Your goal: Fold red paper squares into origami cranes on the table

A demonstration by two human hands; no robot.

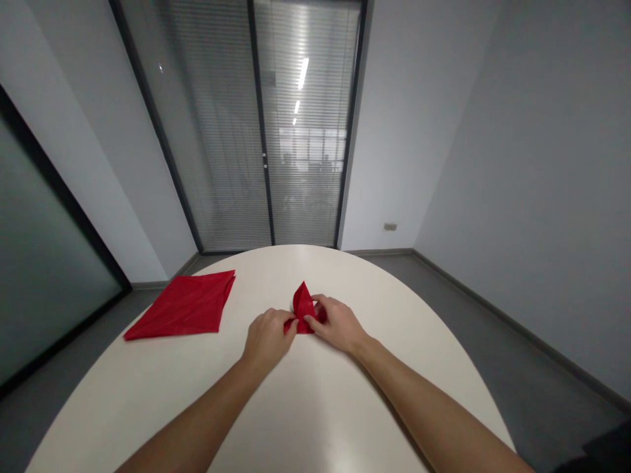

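A small folded red napkin [303,304] stands in a pointed shape near the middle of the white oval table [315,407]. My left hand [266,338] is closed and pinches its lower left edge. My right hand [336,322] is closed too, with fingers wrapped on the napkin's right side and thumb pressing its base. Both hands rest on the tabletop around the napkin.
A stack of flat folded red napkins [185,305] lies at the table's far left, near the edge. Beyond the table are glass doors with blinds [261,131], grey walls and grey floor.
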